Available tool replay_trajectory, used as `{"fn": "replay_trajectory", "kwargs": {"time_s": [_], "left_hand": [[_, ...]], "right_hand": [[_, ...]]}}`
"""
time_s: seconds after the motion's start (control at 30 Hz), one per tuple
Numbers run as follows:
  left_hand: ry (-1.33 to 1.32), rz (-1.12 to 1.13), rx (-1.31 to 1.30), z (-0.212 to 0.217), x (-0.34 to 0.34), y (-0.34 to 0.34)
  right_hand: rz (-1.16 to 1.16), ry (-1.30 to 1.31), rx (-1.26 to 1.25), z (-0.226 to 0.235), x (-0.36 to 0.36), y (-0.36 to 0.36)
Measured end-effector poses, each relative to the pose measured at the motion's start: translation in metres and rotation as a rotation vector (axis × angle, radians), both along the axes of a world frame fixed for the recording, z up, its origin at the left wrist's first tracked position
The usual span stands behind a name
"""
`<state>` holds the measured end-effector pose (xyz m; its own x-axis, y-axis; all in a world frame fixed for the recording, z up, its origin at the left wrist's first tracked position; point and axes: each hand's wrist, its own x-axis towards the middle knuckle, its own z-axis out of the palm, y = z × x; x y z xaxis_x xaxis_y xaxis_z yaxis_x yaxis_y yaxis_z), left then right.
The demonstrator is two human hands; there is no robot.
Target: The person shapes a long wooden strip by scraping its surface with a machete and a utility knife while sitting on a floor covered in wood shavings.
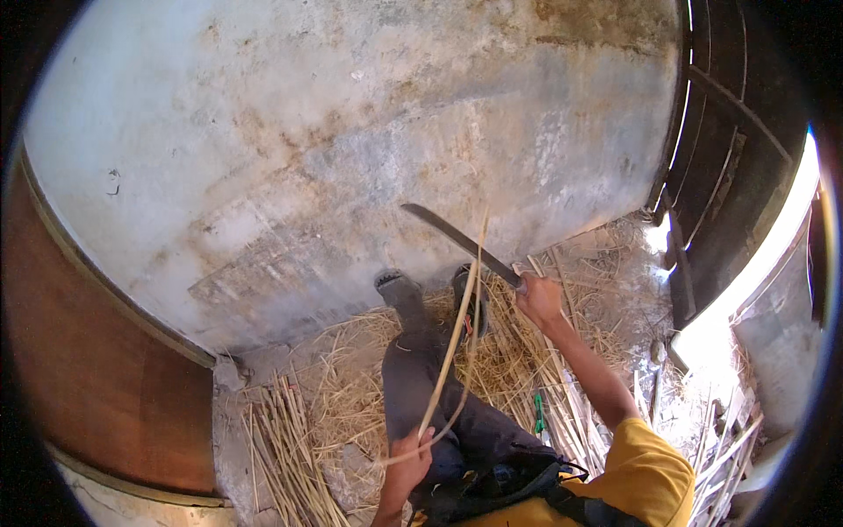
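Note:
In my right hand (pixel 541 299) is the handle of a machete (pixel 461 239), my fingers closed round it. Its long dark blade points up and to the left, toward the wall. My left hand (pixel 410 457) grips a pale split bamboo strip (pixel 443 371) low down, near my lap. That strip rises steeply and passes in front of the blade, or close to it; whether they touch I cannot tell. A thinner strip curls away beside it and runs back down to the same hand. My legs (pixel 413 373) in dark trousers stretch out beneath, with the feet near the wall.
A stained plaster wall (pixel 351 158) stands ahead. Shavings (pixel 514 351) cover the floor around my legs. A bundle of strips (pixel 290 448) lies at left, and more strips (pixel 575 413) lie at right near a small green object (pixel 538 411). A brown panel (pixel 114 351) borders the left, a dark wooden door (pixel 720 158) the right.

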<state>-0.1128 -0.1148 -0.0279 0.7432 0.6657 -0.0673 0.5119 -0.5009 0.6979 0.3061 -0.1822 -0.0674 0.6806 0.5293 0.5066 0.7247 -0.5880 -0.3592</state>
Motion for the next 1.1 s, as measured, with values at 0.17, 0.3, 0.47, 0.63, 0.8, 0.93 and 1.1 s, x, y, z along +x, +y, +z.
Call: {"fn": "replay_trajectory", "kwargs": {"time_s": [0.17, 0.3, 0.47, 0.63, 0.8, 0.93, 1.1], "left_hand": [[0.07, -0.093, 0.045, -0.016, 0.027, -0.005], [0.098, -0.102, -0.017, -0.021, 0.045, 0.004], [0.149, -0.146, -0.02, -0.008, 0.031, -0.002], [0.164, -0.114, -0.14, 0.006, -0.069, -0.001], [0.185, 0.076, -0.267, 0.011, -0.055, 0.014], [-0.128, 0.136, -0.857, 0.025, -0.038, 0.021], [-0.28, 0.054, -1.158, 0.034, -0.027, 0.026]], "right_hand": [[0.003, 0.043, 0.021, -0.035, -0.005, -0.02], [0.191, -0.035, -0.14, -0.028, -0.055, -0.015], [0.155, -0.099, -0.183, -0.036, -0.029, -0.015], [-0.328, 0.168, -0.018, -0.031, 0.115, -0.057], [-0.488, 0.285, 0.04, -0.124, 0.152, -0.133], [-0.57, 0.378, 0.289, -0.222, 0.1, -0.157], [-0.55, 0.935, 0.458, -0.287, 0.006, -0.189]]}}
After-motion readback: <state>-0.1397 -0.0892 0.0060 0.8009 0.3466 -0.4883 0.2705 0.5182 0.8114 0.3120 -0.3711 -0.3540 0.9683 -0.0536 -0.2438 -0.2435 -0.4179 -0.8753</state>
